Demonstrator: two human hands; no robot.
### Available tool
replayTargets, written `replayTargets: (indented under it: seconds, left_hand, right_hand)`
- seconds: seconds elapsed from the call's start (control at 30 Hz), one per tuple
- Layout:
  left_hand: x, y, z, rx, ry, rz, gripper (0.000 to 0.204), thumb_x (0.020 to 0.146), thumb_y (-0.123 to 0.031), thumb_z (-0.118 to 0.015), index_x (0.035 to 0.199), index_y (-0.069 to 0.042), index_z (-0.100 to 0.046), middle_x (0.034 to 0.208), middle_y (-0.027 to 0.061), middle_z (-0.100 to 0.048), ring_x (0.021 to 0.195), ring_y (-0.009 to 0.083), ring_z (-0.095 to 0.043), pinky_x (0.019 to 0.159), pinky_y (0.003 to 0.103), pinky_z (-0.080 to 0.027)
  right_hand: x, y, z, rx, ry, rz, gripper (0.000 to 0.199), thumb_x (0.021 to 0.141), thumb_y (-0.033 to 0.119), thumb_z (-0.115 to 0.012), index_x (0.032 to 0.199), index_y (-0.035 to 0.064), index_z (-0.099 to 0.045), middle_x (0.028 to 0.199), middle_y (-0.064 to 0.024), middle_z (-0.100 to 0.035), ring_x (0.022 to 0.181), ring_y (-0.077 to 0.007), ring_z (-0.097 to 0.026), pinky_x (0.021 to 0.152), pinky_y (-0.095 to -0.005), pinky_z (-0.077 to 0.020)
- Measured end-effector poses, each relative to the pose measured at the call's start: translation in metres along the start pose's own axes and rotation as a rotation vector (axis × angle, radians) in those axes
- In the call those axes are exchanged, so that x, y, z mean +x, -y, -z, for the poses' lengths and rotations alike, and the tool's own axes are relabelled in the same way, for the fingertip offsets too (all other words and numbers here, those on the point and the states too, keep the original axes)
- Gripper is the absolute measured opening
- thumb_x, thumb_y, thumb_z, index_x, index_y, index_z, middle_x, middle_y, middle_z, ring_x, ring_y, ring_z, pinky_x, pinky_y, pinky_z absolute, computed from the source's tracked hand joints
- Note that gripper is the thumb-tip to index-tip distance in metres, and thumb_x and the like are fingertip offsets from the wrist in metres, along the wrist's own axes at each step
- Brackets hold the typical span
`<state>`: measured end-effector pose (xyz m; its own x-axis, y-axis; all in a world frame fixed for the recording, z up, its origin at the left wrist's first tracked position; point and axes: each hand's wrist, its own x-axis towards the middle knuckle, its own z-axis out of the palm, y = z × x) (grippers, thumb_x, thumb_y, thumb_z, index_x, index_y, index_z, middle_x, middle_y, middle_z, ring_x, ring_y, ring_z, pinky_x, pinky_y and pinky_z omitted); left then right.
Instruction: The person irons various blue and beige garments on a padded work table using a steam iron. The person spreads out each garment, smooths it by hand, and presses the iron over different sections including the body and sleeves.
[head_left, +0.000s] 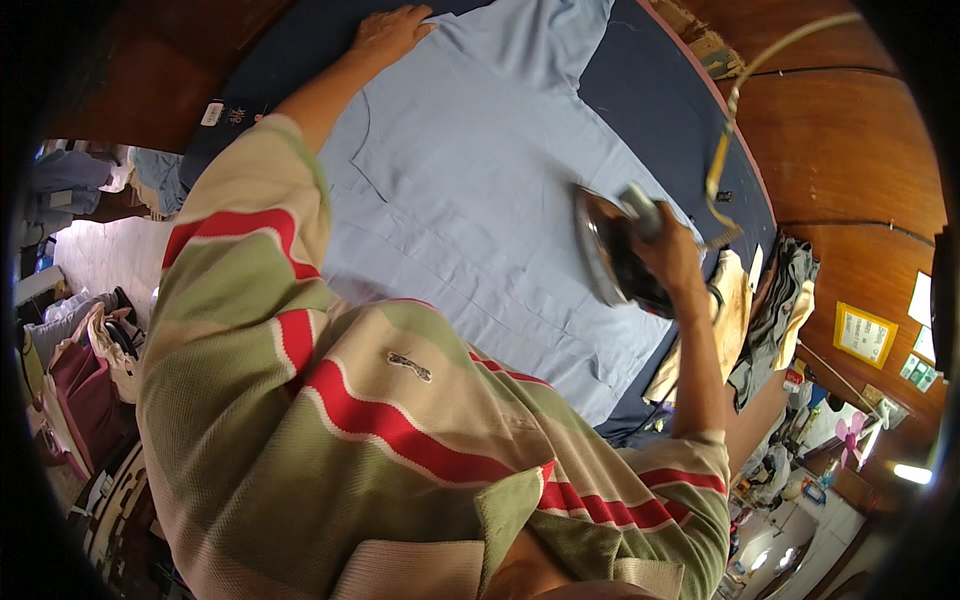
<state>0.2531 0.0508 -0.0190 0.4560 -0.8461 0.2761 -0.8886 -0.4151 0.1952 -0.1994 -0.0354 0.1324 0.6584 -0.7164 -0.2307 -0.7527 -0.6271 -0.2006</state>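
A light blue shirt (450,150) lies spread over a dark blue padded ironing surface (640,75), with one sleeve toward the far edge. My right hand (668,248) is wrapped round the grey handle of an iron (605,245), whose soleplate is tilted up on its left side near the right part of the shirt. The iron looks slightly blurred. At the far left, my left hand (392,36) rests palm down at the shirt's edge, its fingers stretched toward the cloth and its fingertips touching it.
A pale cord (733,105) hangs at the right, by a wooden wall (840,150). Folded dark and cream garments (775,320) lie beyond my right forearm. Clothes and bags (95,390) crowd the left side. A pink fan (851,436) and clutter stand at the lower right.
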Motion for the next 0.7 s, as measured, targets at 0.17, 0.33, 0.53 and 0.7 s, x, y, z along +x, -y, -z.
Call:
replayTargets:
  seconds: [0.17,0.33,0.53,0.7]
  left_hand:
    - [-0.048,0.018,0.021,-0.059,-0.005,0.221,0.037,0.088,-0.041,-0.052,0.115,-0.017,-0.055,0.109,0.0066,-0.062,0.1,0.0272,-0.059,0.081,0.041,-0.047]
    - [-0.077,0.024,0.037,-0.168,0.037,0.317,0.028,0.086,-0.035,-0.057,0.106,-0.015,-0.057,0.106,0.0055,-0.064,0.099,0.026,-0.06,0.079,0.038,-0.047]
    - [-0.081,0.022,0.035,-0.343,-0.01,0.342,0.023,0.086,-0.029,-0.056,0.103,-0.013,-0.058,0.098,0.007,-0.065,0.094,0.0277,-0.061,0.076,0.039,-0.047]
    - [-0.083,0.037,0.037,-0.389,0.02,0.339,0.02,0.086,-0.025,-0.057,0.1,-0.011,-0.058,0.095,0.0098,-0.065,0.09,0.0284,-0.061,0.075,0.038,-0.047]
  right_hand:
    - [0.067,0.13,-0.02,-0.036,-0.034,0.246,0.04,0.076,0.037,-0.062,0.102,0.0076,-0.055,0.077,-0.0175,-0.064,0.074,-0.0349,-0.063,0.064,-0.0435,-0.0498]
    - [0.146,0.214,-0.03,-0.029,-0.217,0.389,0.058,0.079,0.057,-0.054,0.091,0.0006,-0.061,0.078,-0.0206,-0.065,0.077,-0.0364,-0.063,0.068,-0.0433,-0.0507]
    - [0.216,0.245,-0.03,0.011,-0.318,0.465,0.045,0.082,0.043,-0.056,0.086,-0.0014,-0.064,0.083,-0.0239,-0.064,0.081,-0.0393,-0.062,0.071,-0.0453,-0.0493]
    - [0.211,0.255,-0.028,-0.015,-0.242,0.5,0.051,0.081,0.049,-0.055,0.091,0.0002,-0.062,0.081,-0.0235,-0.064,0.081,-0.0385,-0.062,0.071,-0.0442,-0.0495]
